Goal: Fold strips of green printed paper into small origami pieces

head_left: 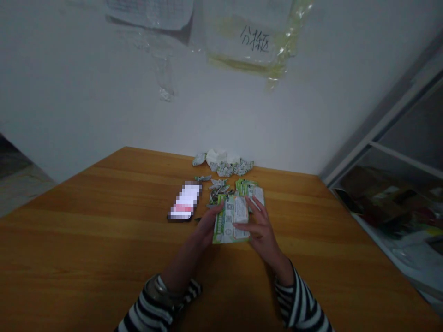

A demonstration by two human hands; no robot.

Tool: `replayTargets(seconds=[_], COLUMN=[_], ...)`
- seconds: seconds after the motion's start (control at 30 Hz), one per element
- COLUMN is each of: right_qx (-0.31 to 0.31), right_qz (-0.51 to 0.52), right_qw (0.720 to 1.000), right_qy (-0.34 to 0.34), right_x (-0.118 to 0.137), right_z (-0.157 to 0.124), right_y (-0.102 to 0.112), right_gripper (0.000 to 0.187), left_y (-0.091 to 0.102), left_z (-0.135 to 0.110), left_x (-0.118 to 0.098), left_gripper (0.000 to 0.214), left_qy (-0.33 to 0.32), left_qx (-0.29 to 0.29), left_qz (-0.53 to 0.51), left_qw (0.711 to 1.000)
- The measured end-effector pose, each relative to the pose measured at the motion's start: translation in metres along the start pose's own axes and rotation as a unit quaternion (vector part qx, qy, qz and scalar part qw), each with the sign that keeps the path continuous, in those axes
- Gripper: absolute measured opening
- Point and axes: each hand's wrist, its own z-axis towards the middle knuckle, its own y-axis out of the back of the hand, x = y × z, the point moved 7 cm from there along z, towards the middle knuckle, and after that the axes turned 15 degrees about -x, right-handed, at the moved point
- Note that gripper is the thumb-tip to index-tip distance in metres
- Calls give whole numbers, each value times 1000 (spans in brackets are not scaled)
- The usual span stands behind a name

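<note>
A flat green-and-white printed packet (229, 226) with small print and square codes is held above the table's middle. My left hand (206, 227) is closed on its left edge, thumb on the front. My right hand (265, 233) has its fingers stretched apart, some touching the packet's front and right edge. Behind it lies a stack of similar green-and-white packets (254, 188), partly covered by the right fingers. Crumpled printed pieces (218, 186) lie just beyond the held packet, their near part hidden by it.
A phone (185, 200) with a lit, blurred screen lies left of the hands. Against the wall rests a heap of crumpled wrappers and white tissue (223, 162). The wooden table (104, 230) meets the wall, where taped papers (249, 39) hang. Cluttered shelving (387, 203) stands at the right.
</note>
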Motion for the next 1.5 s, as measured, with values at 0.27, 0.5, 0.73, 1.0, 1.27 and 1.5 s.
replayTargets(seconds=[0.27, 0.5, 0.73, 1.0, 1.27, 1.5], right_qx=[-184, -165, -170, -194, -212, -229], right_qz=[129, 156, 148, 168, 192, 191], right_qw=[937, 933, 928, 908, 891, 887], right_qy=[-269, -280, -295, -330, -352, -352], right_x=[-42, -41, -40, -38, -35, -32], right_z=[-19, -16, -18, -20, -23, -26], right_y=[-4, -7, -8, -8, -8, -8], right_gripper=[27, 28, 24, 26, 27, 26], left_y=[-21, -22, -23, -17, -10, -3], left_z=[-3, -9, -14, -9, -9, -6], left_x=[6, 7, 6, 11, 17, 14], left_gripper=[49, 42, 30, 38, 46, 41], left_qy=[-73, -112, -99, -107, -124, -163], left_qx=[74, 50, 2, -35, -89, -132], left_qz=[-29, 0, 2, 18, 33, 38], left_qw=[994, 992, 995, 993, 988, 977])
